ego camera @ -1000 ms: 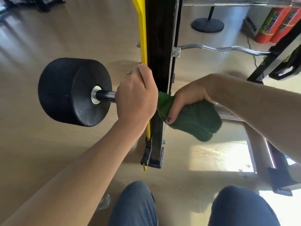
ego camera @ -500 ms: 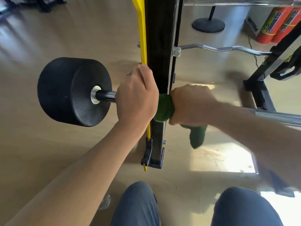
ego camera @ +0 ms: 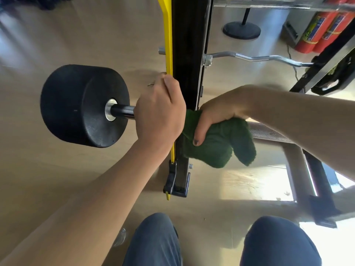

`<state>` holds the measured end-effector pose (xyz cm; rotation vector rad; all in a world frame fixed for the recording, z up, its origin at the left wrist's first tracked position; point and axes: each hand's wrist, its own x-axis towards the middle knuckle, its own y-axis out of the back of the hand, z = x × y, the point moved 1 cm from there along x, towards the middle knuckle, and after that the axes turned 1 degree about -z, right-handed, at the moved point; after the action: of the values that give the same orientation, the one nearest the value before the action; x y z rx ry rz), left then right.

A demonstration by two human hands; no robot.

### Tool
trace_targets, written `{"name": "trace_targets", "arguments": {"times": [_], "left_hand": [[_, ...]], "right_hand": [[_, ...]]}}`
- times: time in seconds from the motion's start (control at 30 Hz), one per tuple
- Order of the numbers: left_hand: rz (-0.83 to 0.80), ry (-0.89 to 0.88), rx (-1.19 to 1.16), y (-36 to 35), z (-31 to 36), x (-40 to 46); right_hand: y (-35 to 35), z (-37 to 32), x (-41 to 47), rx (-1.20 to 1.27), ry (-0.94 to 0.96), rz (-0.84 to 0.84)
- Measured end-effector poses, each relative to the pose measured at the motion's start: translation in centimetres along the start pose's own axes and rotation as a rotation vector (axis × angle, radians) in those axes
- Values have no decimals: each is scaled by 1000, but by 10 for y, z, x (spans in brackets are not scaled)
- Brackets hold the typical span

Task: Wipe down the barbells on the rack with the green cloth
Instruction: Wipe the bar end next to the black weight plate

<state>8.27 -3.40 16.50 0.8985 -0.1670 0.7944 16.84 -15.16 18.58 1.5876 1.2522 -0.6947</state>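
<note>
Right hand fingers curled tight round the dark green fluffy terry cloth, cloth wrapped over the barbell shaft just right of the black steel rack upright; two loose cloth ends hang below the fist. Left hand clamped round the chrome barbell shaft just left of the upright, thumb lying against the yellow plastic strip on the post. Black round rubber weight head sits on the bar end, near the left hand, not touching it.

Risks, as a judgement: bar could roll or slide in its cradle if the left grip slackens during wiping; right knuckles sit hard against the upright, so a stroke toward the post may pinch skin; hanging cloth ends could snag on the rack bolts.

Around: silver curved curl bar on a lower peg, another straight bar across the top, red cylinders at far right, black round stand base, person's knees in dark trousers below. The upright blocks a continuous wipe across the shaft.
</note>
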Motion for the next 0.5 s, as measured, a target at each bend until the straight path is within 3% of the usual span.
{"name": "trace_targets", "arguments": {"times": [0.1,0.23,0.33,0.4,0.43,0.5], "left_hand": [[27,-14,-47,3,2,-1],[24,-57,0,-1,4,0],[12,-54,-37,-3,2,-1],[2,-51,-25,-3,1,0],[-1,-69,17,-3,0,0],[-7,-58,55,-2,-1,-1]], "right_hand": [[-14,-2,-4,-355,116,446],[-55,8,0,-706,135,1118],[-76,12,10,-820,122,1392],[-69,8,9,-749,142,1317],[-58,3,6,-681,152,1153],[-30,-7,-1,-440,86,669]]}}
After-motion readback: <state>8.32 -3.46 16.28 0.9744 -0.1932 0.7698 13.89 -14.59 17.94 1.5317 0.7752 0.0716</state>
